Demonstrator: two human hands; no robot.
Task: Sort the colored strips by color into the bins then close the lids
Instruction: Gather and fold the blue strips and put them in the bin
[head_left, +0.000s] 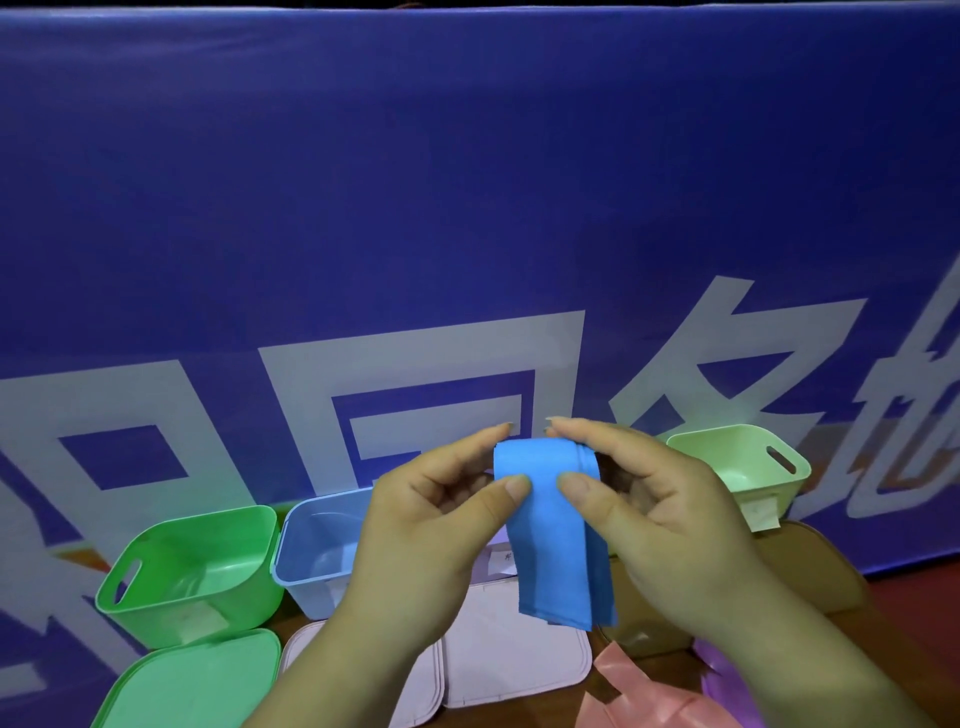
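Holding the blue strip (550, 525) folded over between both hands, I have my left hand (436, 525) pinching its near face with the thumb and my right hand (654, 499) clamped on the folded top edge, so the loose ends hang down together instead of splaying. It hangs in the air above the table, just right of the open pale blue bin (322, 545), which I judge to be its home by colour. The green bin (192, 566) at left and the light green bin (743, 462) at right stand open too, with the green lid (192, 680) and pale lids (514, 660) lying flat in front, ready for closing later
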